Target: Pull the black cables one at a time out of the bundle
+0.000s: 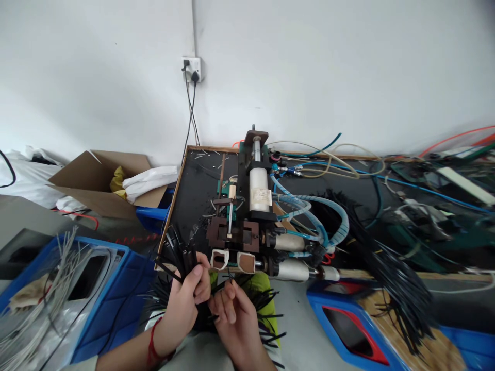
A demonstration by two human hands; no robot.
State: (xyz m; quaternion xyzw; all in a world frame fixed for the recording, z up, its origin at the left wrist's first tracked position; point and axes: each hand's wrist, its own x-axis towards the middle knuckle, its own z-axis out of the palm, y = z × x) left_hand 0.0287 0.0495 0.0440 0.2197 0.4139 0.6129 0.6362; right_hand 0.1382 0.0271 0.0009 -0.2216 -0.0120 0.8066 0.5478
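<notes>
My left hand (185,301) grips a fanned bundle of black cable ties (178,252) just in front of the table's near edge. A red string circles that wrist. My right hand (232,314) sits right beside it, fingers pinched on a single black tie (229,278) drawn from the bundle. More black ties (266,301) lie across my lap. Directly beyond my hands stands a small pneumatic machine (251,216) with a white cylinder, brown metal blocks and blue hoses.
The machine rests on a black-topped table (193,190). A big heap of black ties (390,273) lies to its right. Blue crates (112,288) (348,324) flank me; the left one holds white ties (46,293). A cardboard box (100,180) and wall socket (192,68) are behind.
</notes>
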